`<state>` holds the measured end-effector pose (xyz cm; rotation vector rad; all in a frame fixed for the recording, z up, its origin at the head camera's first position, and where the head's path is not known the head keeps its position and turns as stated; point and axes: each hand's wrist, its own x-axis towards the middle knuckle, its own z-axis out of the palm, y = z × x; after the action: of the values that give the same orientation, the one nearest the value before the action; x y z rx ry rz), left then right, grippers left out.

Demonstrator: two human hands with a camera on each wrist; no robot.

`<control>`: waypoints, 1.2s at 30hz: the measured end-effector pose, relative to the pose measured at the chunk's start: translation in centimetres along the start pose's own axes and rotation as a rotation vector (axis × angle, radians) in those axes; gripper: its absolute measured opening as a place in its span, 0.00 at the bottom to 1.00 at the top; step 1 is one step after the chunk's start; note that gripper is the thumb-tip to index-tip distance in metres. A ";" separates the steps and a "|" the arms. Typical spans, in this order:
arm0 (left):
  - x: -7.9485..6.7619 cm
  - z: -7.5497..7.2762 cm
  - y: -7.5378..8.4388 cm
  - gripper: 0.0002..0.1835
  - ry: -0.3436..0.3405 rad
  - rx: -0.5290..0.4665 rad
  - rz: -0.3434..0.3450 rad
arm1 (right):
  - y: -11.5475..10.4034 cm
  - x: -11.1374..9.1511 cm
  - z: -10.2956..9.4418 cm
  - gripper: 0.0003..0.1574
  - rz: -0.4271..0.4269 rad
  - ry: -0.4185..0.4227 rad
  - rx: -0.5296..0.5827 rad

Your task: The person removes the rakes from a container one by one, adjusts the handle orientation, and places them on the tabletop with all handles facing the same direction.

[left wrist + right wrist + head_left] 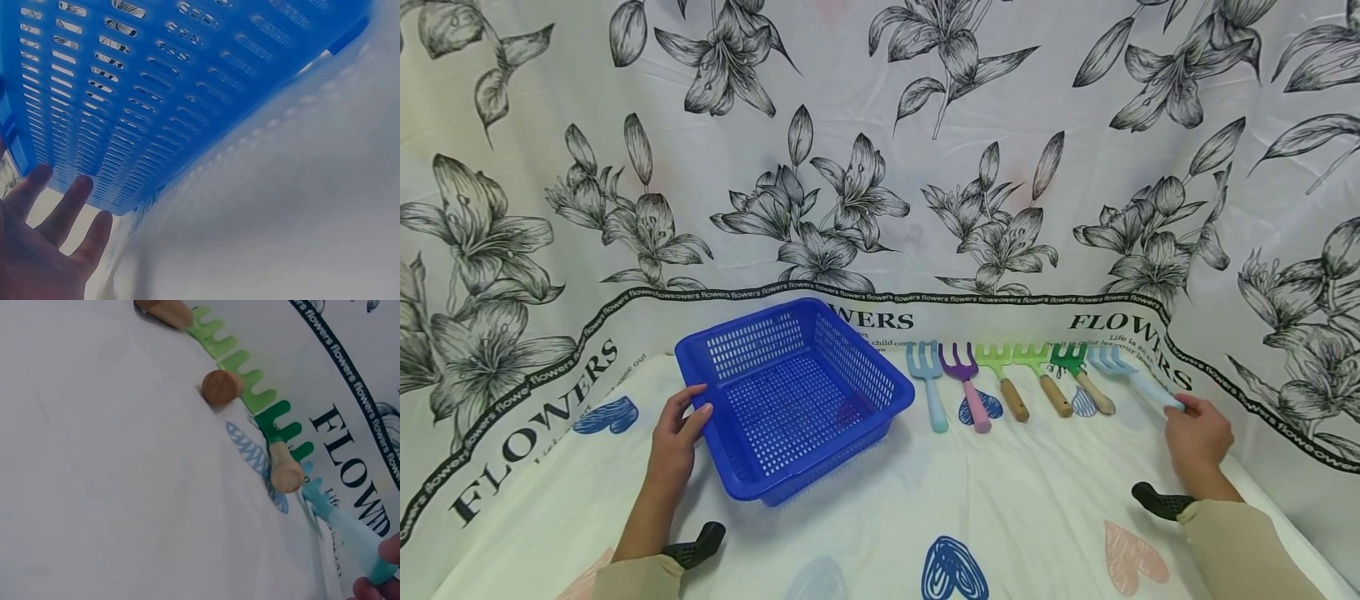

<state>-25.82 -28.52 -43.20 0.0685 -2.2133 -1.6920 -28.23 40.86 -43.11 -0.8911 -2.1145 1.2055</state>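
Observation:
A blue plastic basket point(790, 400) with slotted walls stands left of centre on the white cloth. My left hand point(679, 437) holds its left rim with thumb and forefinger. In the left wrist view, the other fingers point(69, 209) extend loosely beside the slotted wall. At the right end of a row of small garden tools, my right hand point(1198, 433) pinches the handle end of a light blue hand fork point(1138, 379). Its tines point away from me, beside a dark green hand rake point(1078, 371) with a wooden handle.
Further left in the row lie two light green rakes point(1052, 392) with wooden handles, a purple fork point(970, 392) with a pink handle, and another light blue fork point(932, 392). A flower-printed curtain point(1000, 208) rises behind the heart-patterned cloth point(880, 533).

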 end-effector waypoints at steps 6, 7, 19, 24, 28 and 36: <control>0.0 -0.1 0.0 0.31 -0.002 -0.001 -0.001 | 0.8 0.2 -0.2 0.26 -0.022 -0.076 -0.088; 0.0 -0.1 0.0 0.31 -0.003 -0.002 0.000 | 0.9 0.3 -0.2 0.27 -0.014 -0.083 -0.087; 0.0 -0.2 0.1 0.30 -0.003 -0.001 -0.009 | 1.1 0.6 -0.2 0.29 0.131 -0.130 -0.008; -0.1 -0.2 0.2 0.30 0.001 0.004 -0.014 | 1.2 0.8 -0.3 0.32 0.134 -0.118 0.006; -0.1 -0.2 0.1 0.30 -0.001 -0.001 -0.017 | 1.0 0.7 -0.7 0.36 0.130 -0.129 -0.010; 0.0 -0.1 0.2 0.29 -0.010 -0.023 -0.006 | 0.6 0.0 -1.6 0.41 0.092 -0.192 -0.025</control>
<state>-25.72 -28.56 -43.03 0.0615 -2.2022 -1.7240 -26.92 41.96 -42.95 -0.9251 -2.2643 1.3621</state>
